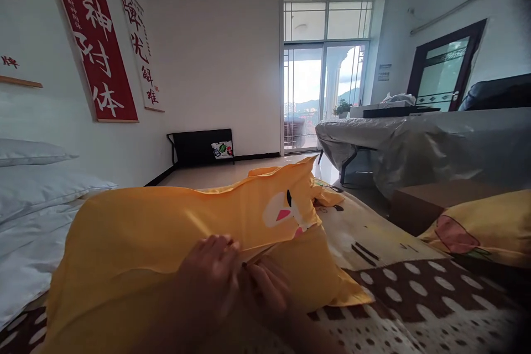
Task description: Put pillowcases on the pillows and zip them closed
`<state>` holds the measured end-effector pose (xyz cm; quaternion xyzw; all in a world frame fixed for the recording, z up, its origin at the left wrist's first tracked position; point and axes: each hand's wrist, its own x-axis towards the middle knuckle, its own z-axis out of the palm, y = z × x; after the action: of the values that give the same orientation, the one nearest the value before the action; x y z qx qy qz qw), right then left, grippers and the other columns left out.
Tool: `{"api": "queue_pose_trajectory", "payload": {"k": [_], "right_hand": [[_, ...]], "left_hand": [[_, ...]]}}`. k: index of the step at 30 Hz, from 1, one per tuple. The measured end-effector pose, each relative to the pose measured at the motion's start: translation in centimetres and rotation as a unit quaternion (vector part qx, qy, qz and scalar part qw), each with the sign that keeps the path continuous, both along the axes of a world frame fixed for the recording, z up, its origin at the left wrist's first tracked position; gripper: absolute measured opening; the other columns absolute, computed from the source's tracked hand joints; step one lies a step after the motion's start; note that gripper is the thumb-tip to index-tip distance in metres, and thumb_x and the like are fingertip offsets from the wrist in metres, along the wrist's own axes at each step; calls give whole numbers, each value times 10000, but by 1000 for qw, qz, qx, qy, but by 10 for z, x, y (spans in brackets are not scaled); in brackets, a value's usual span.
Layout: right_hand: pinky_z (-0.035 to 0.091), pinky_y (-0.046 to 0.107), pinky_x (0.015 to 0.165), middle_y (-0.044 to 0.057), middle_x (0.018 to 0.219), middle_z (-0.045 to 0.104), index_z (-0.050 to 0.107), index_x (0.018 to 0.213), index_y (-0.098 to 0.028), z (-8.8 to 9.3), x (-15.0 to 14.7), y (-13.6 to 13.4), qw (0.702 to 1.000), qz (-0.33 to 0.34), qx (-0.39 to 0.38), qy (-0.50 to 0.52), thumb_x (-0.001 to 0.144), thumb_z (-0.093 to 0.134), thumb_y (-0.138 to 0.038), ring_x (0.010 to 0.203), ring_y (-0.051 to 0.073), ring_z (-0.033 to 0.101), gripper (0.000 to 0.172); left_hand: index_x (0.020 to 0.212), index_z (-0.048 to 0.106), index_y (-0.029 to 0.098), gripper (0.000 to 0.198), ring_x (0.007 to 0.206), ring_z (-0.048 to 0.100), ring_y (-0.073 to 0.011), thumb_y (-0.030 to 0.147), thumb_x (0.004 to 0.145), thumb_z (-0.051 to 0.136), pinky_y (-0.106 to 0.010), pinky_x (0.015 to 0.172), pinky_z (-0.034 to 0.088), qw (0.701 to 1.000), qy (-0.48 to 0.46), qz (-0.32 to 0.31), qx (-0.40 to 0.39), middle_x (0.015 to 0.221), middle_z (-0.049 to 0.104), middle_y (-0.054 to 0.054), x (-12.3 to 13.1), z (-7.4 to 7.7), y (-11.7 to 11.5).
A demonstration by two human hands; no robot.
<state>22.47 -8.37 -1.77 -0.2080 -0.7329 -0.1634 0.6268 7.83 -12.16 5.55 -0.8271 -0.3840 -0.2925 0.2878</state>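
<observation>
A yellow pillowcase [136, 227] with a white and pink printed face lies across the bed in front of me, filled out like a pillow. Along its near side runs an open edge or fold in the cloth. My left hand [211, 268] is closed on the fabric at that edge, fingers curled in. Right beside it my right hand [267, 287] pinches the cloth of the same edge, its thumb and fingers together. A small dark spot shows between the hands; I cannot tell what it is. Both hands are slightly blurred.
White pillows [50, 193] are stacked at the left. A patterned brown and cream blanket [398, 287] covers the bed. Another yellow pillow [493, 227] lies at the right near a brown box [431, 202]. A plastic-covered table [448, 144] stands beyond, and a folded black table [194, 146] leans by the wall.
</observation>
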Motion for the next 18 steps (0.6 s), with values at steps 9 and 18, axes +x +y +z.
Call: {"api": "queue_pose_trajectory", "payload": {"k": [9,18], "right_hand": [[383,275,564,51,660,580,553,881,-122,-3,0,1,999,-8,28,-17,808,469,-22,635,150,490,150],[320,310,600,-1,612,536,537,732,-188,0,3,8,991,-126,27,34,775,583,-79,610,140,424,126]], "left_hand": [[687,407,214,193,534,482,-136,40,763,441,-223,456,317,998,-50,40,-9,649,515,8,9,-14,24],[758,394,209,176,535,467,-120,146,919,358,-245,540,330,980,-195,-12,38,608,465,34,14,-52,45]]}}
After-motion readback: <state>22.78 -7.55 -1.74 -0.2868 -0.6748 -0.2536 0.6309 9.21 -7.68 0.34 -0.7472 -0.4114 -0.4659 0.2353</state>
